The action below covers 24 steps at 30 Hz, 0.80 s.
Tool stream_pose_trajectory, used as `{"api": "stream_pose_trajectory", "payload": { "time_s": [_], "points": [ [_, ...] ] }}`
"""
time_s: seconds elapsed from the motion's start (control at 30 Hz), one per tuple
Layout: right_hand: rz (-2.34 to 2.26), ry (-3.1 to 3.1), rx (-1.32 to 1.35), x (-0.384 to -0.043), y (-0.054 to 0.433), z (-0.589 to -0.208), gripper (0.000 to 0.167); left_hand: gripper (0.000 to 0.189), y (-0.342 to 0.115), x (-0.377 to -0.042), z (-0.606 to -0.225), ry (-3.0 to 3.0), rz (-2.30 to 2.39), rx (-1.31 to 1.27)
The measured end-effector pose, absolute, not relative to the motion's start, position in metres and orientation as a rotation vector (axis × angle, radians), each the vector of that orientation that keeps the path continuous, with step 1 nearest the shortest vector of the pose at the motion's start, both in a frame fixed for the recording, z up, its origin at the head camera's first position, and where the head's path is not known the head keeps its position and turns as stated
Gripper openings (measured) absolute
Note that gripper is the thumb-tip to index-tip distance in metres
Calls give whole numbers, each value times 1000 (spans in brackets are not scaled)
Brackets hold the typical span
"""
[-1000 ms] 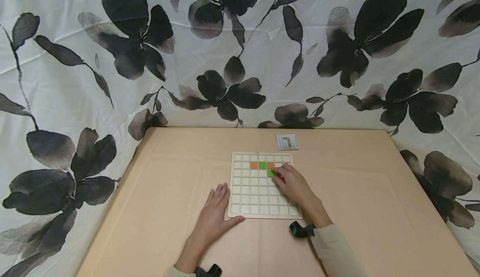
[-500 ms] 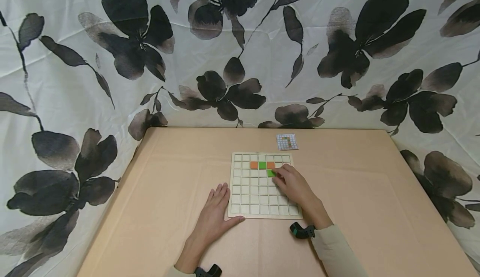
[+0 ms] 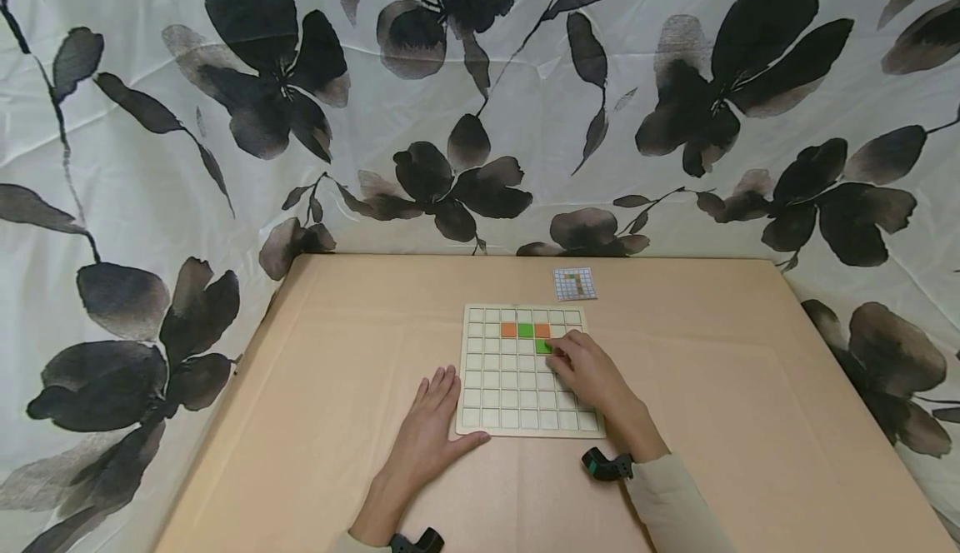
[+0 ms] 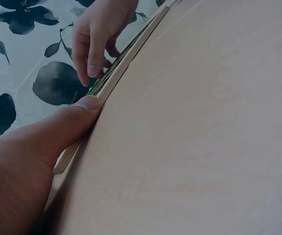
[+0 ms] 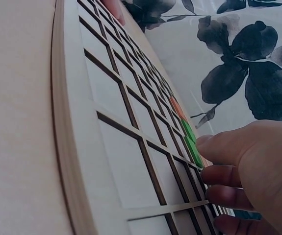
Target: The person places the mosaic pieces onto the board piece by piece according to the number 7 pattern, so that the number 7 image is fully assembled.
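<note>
A pale wooden grid board (image 3: 517, 432) lies on the table, with recessed square cells. In its second row sit an orange tile (image 3: 508, 330), a green tile (image 3: 525, 330) and another orange tile (image 3: 542, 331). Below the right orange one, a second green tile (image 3: 542, 346) is partly covered by my right hand (image 3: 592, 374), whose thumb and fingertips hold it at its right side. The right wrist view shows that thumb against the green tile (image 5: 193, 151), the other fingers bent. My left hand (image 3: 431, 428) rests spread along the board's left edge, its thumb (image 4: 87, 103) at the near corner.
A small printed card (image 3: 575, 284) with a coloured grid pattern lies behind the board. The wooden table (image 3: 337, 328) ends at a back edge before a white cloth (image 3: 360, 120) with dark flowers. Both wrists wear black devices (image 3: 607, 463).
My right hand shifts very slightly down and right at the green tile, uncovering a little more of the right orange one. My left hand and the board stay put.
</note>
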State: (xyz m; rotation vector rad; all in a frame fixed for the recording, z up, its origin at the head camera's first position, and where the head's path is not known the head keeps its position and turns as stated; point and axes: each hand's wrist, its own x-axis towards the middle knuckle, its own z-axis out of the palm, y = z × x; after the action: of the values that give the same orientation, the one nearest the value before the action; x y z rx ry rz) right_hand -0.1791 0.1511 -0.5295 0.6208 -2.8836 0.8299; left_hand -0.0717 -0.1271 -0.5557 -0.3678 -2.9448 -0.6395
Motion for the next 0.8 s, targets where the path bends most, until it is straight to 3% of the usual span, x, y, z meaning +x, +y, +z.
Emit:
{"api": "stream_pose_trajectory", "payload": {
  "time_s": [0.8],
  "points": [
    [800,-2901,576,-168,167,-521,32,102,-128,-73,-558,-2948,-658,-367]
  ]
}}
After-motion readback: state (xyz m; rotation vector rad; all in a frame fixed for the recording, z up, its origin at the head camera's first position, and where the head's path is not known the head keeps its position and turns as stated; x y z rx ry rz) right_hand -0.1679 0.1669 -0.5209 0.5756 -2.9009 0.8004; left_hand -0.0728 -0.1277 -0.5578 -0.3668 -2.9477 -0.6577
